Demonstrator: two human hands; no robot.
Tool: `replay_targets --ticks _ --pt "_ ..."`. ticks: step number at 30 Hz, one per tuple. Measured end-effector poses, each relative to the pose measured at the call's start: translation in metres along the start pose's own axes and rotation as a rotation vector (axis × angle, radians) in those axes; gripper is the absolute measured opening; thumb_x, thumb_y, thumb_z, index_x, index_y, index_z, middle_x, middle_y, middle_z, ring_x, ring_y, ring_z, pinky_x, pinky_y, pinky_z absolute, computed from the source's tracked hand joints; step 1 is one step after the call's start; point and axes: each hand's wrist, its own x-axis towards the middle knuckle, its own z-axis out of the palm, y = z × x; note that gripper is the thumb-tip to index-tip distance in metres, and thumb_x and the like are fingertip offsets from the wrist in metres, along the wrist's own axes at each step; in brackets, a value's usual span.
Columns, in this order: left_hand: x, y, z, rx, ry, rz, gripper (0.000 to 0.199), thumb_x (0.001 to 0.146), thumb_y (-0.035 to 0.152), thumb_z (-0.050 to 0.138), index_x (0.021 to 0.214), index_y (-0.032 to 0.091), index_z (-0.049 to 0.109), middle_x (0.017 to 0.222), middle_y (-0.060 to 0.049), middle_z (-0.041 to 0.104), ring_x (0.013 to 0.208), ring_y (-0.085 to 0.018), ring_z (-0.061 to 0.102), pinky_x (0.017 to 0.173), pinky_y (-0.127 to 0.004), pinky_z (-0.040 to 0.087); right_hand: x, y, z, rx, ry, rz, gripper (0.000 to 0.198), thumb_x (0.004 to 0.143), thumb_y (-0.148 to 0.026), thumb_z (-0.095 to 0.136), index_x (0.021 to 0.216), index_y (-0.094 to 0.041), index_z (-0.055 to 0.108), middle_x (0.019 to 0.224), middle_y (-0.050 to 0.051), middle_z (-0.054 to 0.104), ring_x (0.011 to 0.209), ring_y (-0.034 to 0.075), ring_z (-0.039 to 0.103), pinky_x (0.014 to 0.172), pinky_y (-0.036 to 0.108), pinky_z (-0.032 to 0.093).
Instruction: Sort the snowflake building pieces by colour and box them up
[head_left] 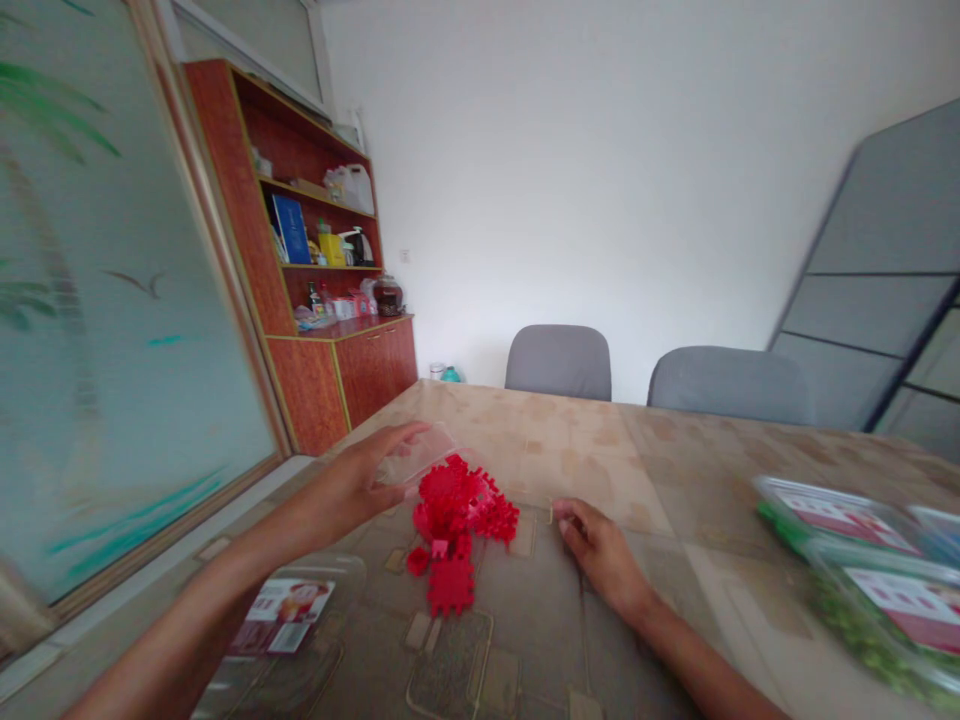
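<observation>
Two bare hands reach over the table (615, 440) in front of you. Your left hand (375, 468) grips a clear plastic container (426, 450) between thumb and fingers, right beside the heap of red interlocking plastic pieces (450, 495). Your right hand (596, 545) has its fingers curled, just right of the heap; you cannot tell whether they pinch anything. One square red piece (451, 585) lies flat at the heap's near edge. Below your left forearm sits a labelled clear lid (289, 610). Farther right, you have labelled containers of green pieces (840, 595). Beyond the table stand two grey chairs (559, 360) and, left, a reddish wooden cabinet (375, 365).
</observation>
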Motion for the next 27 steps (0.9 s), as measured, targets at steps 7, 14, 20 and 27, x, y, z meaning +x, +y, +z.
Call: replay_targets --ticks 7,14,20,27 --pt "-0.006 0.002 -0.012 0.030 -0.069 0.039 0.059 0.083 0.024 0.060 0.138 0.035 0.040 0.144 -0.003 0.042 0.121 -0.031 0.051 0.080 -0.033 0.056 0.000 -0.003 0.000 -0.027 -0.017 -0.022 0.025 0.083 -0.030 0.042 0.093 -0.019 0.062 0.095 0.010 0.069 0.090 0.024 0.064 0.083 0.037 0.049" --pt "-0.004 0.007 -0.019 -0.096 0.006 -0.024 0.058 0.083 0.028 0.061 0.138 0.030 0.041 0.146 -0.004 0.039 0.126 -0.029 0.045 0.082 -0.032 0.056 -0.001 -0.005 0.000 -0.040 -0.006 -0.031 0.023 0.083 -0.026 0.042 0.093 -0.020 0.062 0.095 0.009 0.069 0.091 0.023 0.064 0.082 0.035 0.049" --pt "-0.001 -0.002 -0.015 -0.163 0.025 -0.070 0.060 0.076 0.034 0.069 0.133 0.030 0.050 0.143 -0.006 0.044 0.125 -0.033 0.045 0.080 -0.035 0.057 -0.002 -0.010 -0.001 -0.045 -0.001 -0.042 0.021 0.082 -0.022 0.043 0.090 -0.020 0.062 0.090 0.007 0.069 0.087 0.022 0.064 0.080 0.034 0.049" --pt "0.002 -0.007 -0.022 -0.180 0.079 -0.096 0.068 0.075 0.043 0.069 0.135 0.027 0.043 0.136 -0.009 0.050 0.124 -0.031 0.046 0.090 -0.038 0.051 -0.002 -0.010 -0.002 -0.040 -0.002 -0.065 0.023 0.083 -0.023 0.043 0.089 -0.021 0.064 0.090 0.007 0.069 0.088 0.022 0.064 0.081 0.034 0.049"
